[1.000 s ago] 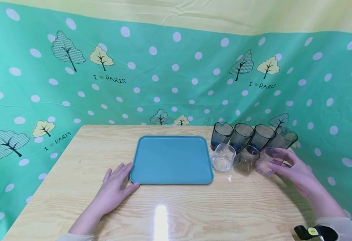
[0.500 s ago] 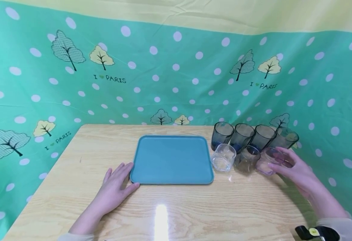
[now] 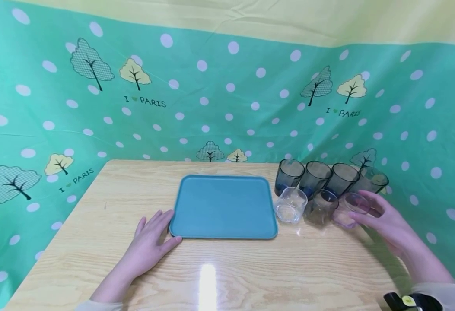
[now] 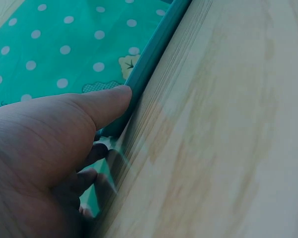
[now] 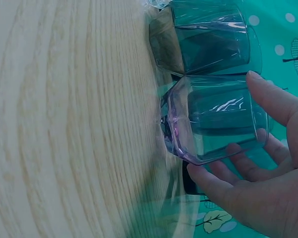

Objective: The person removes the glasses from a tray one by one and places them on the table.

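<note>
A blue rectangular tray lies flat on the wooden table. My left hand rests at its near left corner, fingers extended along the left side and the thumb touching the front edge. In the left wrist view the thumb is against the tray's rim. At the right, my right hand holds a short pink-tinted glass, upright on the table. The right wrist view shows the thumb and fingers on opposite sides of this faceted glass.
Left of the pink glass stand a short brownish glass and a short clear glass, near the tray's right edge. Behind them several tall grey-blue glasses form a row. A green dotted cloth hangs behind the table.
</note>
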